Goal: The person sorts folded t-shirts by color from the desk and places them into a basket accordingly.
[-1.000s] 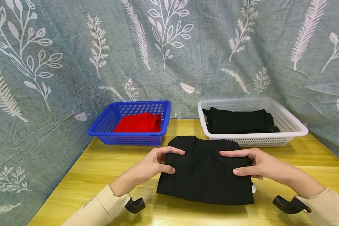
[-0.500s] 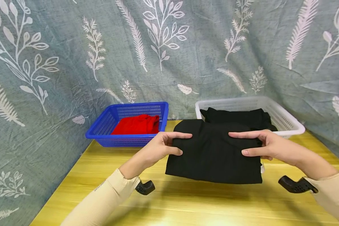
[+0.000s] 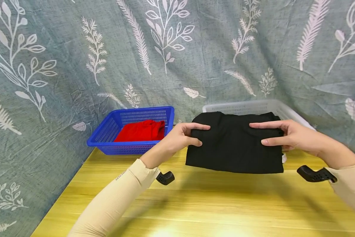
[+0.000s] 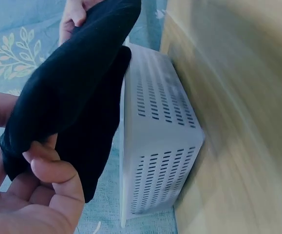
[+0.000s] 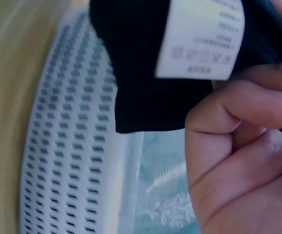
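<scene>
A folded black garment is held up level above the table, overlapping the white basket in the head view. My left hand grips its left side, thumb and index finger lying on top and the other fingers curled underneath. On the opposite side my right hand pinches the cloth the same way. A white care label hangs from the garment beside the right fingers. The perforated wall of the white basket stands close by the cloth in the left wrist view. What lies inside this basket is mostly hidden behind the garment.
To the left, a blue basket holds folded red cloth. A patterned grey-green curtain hangs behind both baskets. The wooden table extends toward me under the forearms.
Both hands have lifted the black garment and carried it forward and slightly right, from low over the table to in front of the white basket, which it now largely covers from view.
</scene>
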`<state>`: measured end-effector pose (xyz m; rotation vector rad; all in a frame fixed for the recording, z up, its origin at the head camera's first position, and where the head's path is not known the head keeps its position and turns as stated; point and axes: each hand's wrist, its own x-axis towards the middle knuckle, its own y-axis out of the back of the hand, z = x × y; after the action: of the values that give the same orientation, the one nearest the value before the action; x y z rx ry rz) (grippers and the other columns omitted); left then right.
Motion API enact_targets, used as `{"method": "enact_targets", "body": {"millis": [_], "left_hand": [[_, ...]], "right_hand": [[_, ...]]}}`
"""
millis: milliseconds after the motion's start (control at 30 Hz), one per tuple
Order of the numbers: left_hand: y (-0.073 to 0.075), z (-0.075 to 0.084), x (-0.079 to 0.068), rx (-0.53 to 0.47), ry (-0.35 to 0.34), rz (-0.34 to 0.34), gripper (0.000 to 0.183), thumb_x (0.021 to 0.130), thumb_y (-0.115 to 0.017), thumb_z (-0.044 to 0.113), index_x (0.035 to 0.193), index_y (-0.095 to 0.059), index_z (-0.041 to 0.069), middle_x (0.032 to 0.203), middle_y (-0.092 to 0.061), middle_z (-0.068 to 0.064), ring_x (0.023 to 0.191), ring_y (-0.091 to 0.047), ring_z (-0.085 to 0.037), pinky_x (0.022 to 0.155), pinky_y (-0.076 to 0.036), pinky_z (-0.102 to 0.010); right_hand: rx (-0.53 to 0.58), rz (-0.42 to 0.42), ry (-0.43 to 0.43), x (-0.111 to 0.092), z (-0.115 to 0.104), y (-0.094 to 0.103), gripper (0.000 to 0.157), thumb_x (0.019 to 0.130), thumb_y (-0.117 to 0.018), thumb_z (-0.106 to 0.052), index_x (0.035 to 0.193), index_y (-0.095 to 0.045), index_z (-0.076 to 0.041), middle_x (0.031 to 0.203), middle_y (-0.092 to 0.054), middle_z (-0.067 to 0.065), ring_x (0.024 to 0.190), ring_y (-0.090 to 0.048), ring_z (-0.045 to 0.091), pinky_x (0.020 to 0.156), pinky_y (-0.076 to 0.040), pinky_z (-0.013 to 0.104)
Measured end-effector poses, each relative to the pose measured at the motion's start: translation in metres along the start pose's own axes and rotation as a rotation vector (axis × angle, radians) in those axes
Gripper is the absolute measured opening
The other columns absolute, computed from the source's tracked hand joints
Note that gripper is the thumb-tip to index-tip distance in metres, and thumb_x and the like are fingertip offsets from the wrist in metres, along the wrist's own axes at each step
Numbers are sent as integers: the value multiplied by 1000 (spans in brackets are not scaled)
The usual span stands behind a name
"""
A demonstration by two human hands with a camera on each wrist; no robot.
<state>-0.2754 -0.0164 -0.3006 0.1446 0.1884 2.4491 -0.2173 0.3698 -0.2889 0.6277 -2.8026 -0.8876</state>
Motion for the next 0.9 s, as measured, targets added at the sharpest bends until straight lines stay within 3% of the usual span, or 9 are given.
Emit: {"method": "enact_targets", "body": {"millis": [267,467,500,533,600,733,767,833,900], "left_hand": [[-1,9,36,82,4,24,53,93,-71,-7,140,-73,16,122,-79,-15,98,-74,-13,86,-62,-27],[-8,13,61,92,8,47,51,94,-70,-6,140,-73,16,132,-76,-14,110,-75,-18,97,-62,-31],[-9,13,65,97,7,54,51,94,-70,-6,140,-73,16,133,-76,-13,112,-75,-18,98,-62,-31],[-10,14,69,102,6,60,51,94,-71,-6,140,-73,17,134,-76,-13,114,-74,-19,98,-62,-31],[-12,14,77,108,2,74,51,93,-71,-6,139,-74,17,136,-75,-12,116,-74,-19,98,-61,-31],[-16,12,92,149,-6,112,50,93,-75,-4,136,-76,21,130,-77,-9,106,-71,-15,87,-57,-28],[-17,12,96,161,-8,124,49,93,-75,-4,135,-77,21,131,-77,-8,100,-69,-14,82,-54,-27],[-19,11,102,198,-11,147,49,92,-77,-3,134,-77,23,123,-77,-7,90,-61,-13,76,-47,-29],[-21,10,107,225,-12,165,49,93,-77,-3,134,-77,23,123,-74,-9,84,-53,-17,73,-42,-33]], "right_hand": [[-145,83,-108,10,4,28,63,102,-76,-27,160,-53,-35,67,-10,-11,53,-18,25,51,-38,32],[-165,158,-157,16,6,49,59,101,-78,-30,155,-57,-39,70,-31,-19,55,-23,22,55,-40,33],[-163,166,-165,18,6,53,59,101,-78,-31,155,-58,-39,79,-41,-21,56,-23,22,55,-40,33],[-159,175,-175,19,6,56,59,100,-79,-31,155,-58,-40,73,-33,-17,54,-18,24,53,-39,34],[-167,190,-186,22,8,61,60,100,-79,-34,155,-57,-40,97,-48,-16,55,-19,23,53,-39,34],[-167,224,-208,26,12,69,59,99,-80,-36,153,-59,-44,108,-51,-11,53,-24,14,55,-42,32],[-168,227,-208,28,13,71,57,99,-80,-36,151,-59,-47,125,-52,-8,53,-26,12,56,-42,31],[-169,233,-210,30,14,74,58,100,-79,-36,153,-58,-45,135,-54,-1,53,-28,10,56,-42,31],[-180,231,-212,32,14,77,61,101,-78,-38,157,-55,-40,156,-40,9,54,-28,10,56,-41,31]]}}
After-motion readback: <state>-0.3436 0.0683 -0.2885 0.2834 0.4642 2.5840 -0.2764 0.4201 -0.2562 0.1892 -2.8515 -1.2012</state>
